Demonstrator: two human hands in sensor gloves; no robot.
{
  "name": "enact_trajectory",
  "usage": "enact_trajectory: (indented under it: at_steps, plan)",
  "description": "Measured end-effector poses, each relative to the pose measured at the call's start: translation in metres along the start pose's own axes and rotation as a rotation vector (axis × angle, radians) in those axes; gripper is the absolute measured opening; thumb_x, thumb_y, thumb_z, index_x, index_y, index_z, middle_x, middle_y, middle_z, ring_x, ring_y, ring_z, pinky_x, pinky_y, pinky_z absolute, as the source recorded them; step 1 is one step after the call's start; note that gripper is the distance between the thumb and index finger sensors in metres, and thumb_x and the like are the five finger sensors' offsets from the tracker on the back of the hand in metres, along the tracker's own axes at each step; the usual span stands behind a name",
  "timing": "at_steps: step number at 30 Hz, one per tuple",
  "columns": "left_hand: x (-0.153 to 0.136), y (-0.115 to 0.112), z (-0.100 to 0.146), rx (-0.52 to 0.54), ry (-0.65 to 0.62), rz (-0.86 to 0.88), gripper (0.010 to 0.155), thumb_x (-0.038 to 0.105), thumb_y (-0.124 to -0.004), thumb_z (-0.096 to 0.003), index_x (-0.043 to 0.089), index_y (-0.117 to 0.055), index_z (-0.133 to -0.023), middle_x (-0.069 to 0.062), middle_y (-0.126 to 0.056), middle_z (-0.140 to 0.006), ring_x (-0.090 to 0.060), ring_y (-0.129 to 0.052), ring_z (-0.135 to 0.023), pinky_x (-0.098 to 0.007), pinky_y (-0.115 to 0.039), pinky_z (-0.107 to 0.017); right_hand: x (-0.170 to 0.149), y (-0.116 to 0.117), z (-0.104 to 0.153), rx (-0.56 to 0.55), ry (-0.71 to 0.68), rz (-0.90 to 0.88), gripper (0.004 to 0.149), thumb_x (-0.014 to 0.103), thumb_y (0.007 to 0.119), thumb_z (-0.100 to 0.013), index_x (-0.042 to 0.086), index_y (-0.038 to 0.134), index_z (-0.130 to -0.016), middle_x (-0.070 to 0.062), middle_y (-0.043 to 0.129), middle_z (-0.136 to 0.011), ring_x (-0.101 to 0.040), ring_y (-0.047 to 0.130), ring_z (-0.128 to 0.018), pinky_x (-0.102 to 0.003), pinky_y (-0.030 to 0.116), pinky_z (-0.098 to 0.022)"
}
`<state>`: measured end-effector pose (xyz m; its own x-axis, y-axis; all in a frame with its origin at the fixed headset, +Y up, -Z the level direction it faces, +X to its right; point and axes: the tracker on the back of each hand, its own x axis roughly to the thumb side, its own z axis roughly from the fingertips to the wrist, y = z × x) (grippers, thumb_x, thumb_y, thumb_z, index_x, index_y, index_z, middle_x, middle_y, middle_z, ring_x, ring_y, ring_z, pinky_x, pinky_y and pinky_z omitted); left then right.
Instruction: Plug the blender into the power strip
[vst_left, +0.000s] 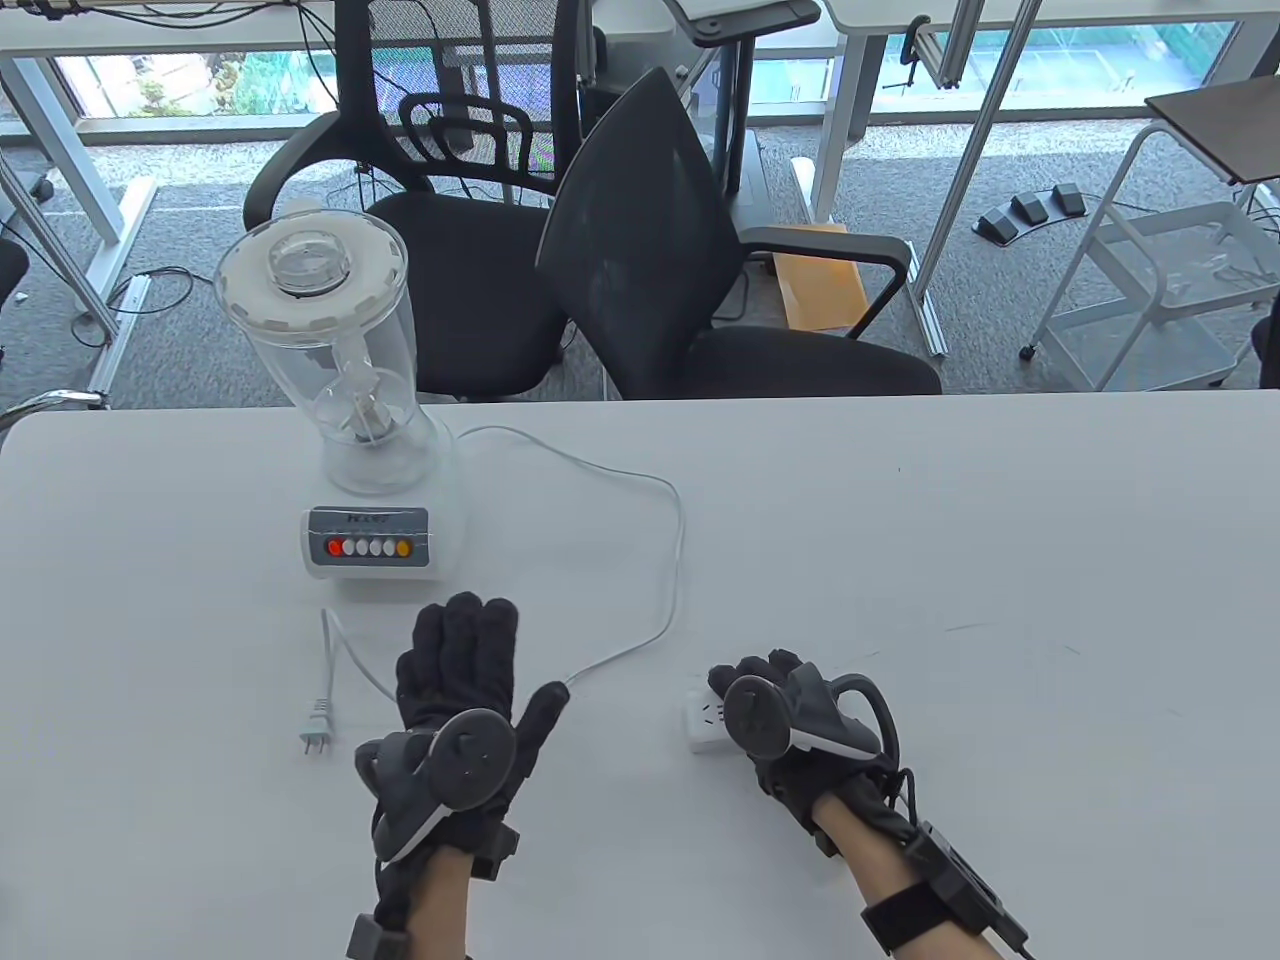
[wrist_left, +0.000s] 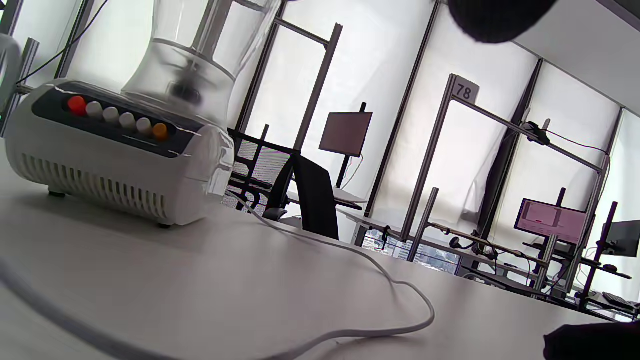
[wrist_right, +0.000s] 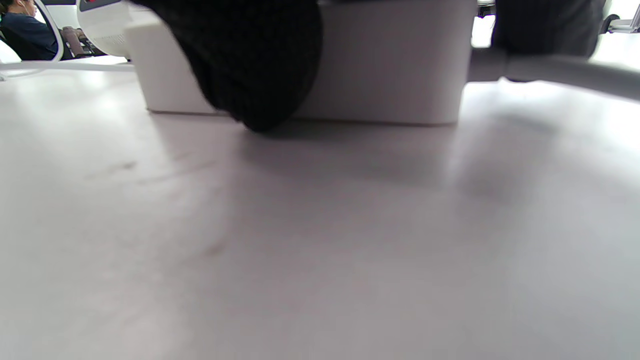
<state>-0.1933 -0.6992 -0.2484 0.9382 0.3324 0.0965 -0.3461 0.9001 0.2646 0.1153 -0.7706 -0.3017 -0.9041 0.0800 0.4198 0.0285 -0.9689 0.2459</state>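
A white blender (vst_left: 350, 420) with a clear jar stands on the white table (vst_left: 900, 520) at the left; its base shows in the left wrist view (wrist_left: 115, 150). Its white cord (vst_left: 670, 560) loops right and back under my left hand (vst_left: 460, 680), ending in a two-pin plug (vst_left: 316, 735) that lies loose on the table left of that hand. My left hand lies flat over the cord, fingers spread, holding nothing. My right hand (vst_left: 770, 700) grips the small white power strip (vst_left: 705, 720); the strip (wrist_right: 380, 65) shows close up with fingers (wrist_right: 250, 60) on it.
Two black office chairs (vst_left: 640, 260) stand just behind the table's far edge. Desks, a white cart (vst_left: 1150, 290) and cables fill the floor beyond. The table's right half holds nothing else.
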Motion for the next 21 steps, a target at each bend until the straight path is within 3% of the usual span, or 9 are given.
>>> enact_trajectory:
  at_steps: [8, 21]
  plan:
    - [-0.047, 0.020, 0.006, 0.091, 0.231, 0.072, 0.085, 0.063, -0.061, -0.0498, 0.024, -0.023, -0.115, -0.019, -0.032, -0.124, -0.052, -0.034, -0.113, -0.073, -0.042, -0.073, 0.000, 0.000, 0.000, 0.002, -0.002, -0.002, 0.084, 0.017, 0.084, -0.040, 0.016, 0.039, -0.111, -0.026, 0.049, -0.111, -0.062, 0.048, -0.097, -0.077, 0.065, -0.054]
    - [-0.094, 0.025, 0.012, 0.075, 0.476, 0.152, 0.074, 0.049, -0.061, -0.0550, 0.021, -0.028, -0.115, -0.021, -0.032, -0.123, -0.054, -0.034, -0.112, -0.074, -0.039, -0.073, -0.003, 0.001, 0.000, 0.012, -0.011, -0.035, 0.085, 0.017, 0.084, -0.041, 0.016, 0.038, -0.112, -0.026, 0.047, -0.112, -0.062, 0.045, -0.098, -0.078, 0.062, -0.055]
